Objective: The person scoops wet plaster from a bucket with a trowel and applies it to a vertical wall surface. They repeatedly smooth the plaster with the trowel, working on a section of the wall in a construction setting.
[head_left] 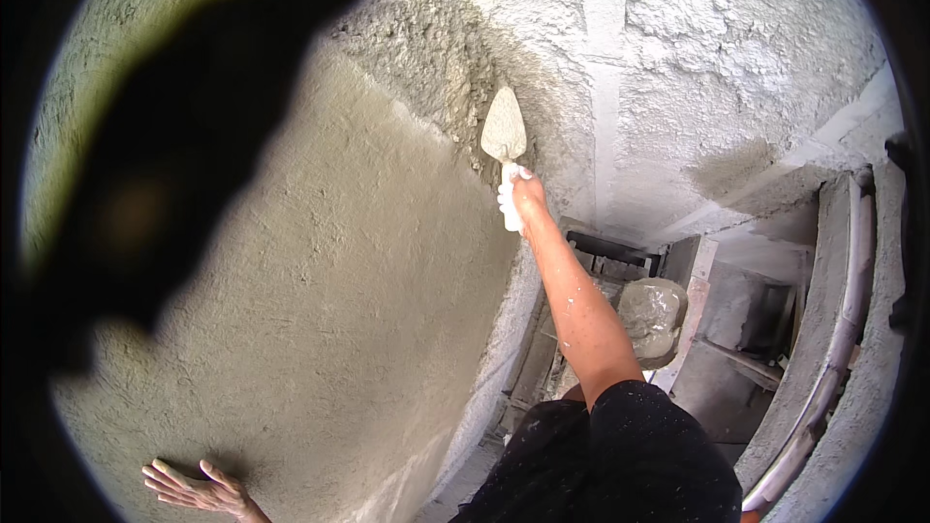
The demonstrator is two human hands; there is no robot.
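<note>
My right hand (524, 196) is closed around the pale handle of a pointed trowel (504, 126). The trowel's blade is coated with grey mortar and points up at the corner where two plastered surfaces meet; whether it touches the surface I cannot tell. At the lower left, my left hand (201, 491) lies with fingers spread against the smooth grey plastered wall (339, 261), holding nothing. Rough, unsmoothed mortar (412, 34) borders the smooth area just beyond the blade.
Below my right forearm sits a rounded tub (652, 322) with wet mortar. A rough whitish surface with pale bands (603, 0) spans the upper right. A curved-looking pipe (833, 368) runs along the right side. A dark blurred shape (194, 155) blocks the upper left.
</note>
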